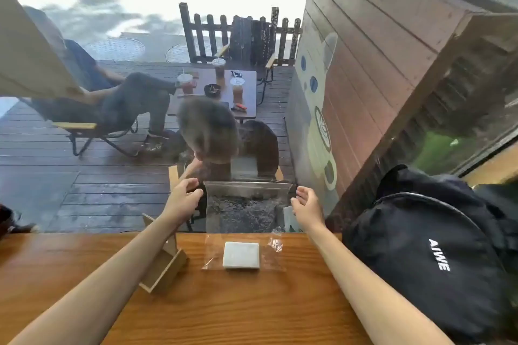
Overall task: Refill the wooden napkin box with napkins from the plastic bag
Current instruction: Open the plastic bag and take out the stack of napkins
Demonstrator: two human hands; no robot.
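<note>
Behind glass lies a deck; the wooden surface [252, 308] runs along the window. Left hand [183, 199] and right hand [307, 206] hover raised, fingers loosely spread, holding nothing, flanking the plastic bag [270, 246] with napkins [241, 255] lying flat, probably for opening. Napkin box [164, 266] leans just left; a backpack [426, 258] crowds the right.

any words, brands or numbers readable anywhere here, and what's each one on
"AIWE": white letters on the black backpack at the right of the wooden counter.
Cups on the outdoor table: any print is too small and blurred to read.
Clear plastic bag and napkin stack: no text visible.
Wooden napkin box: no text visible.
</note>
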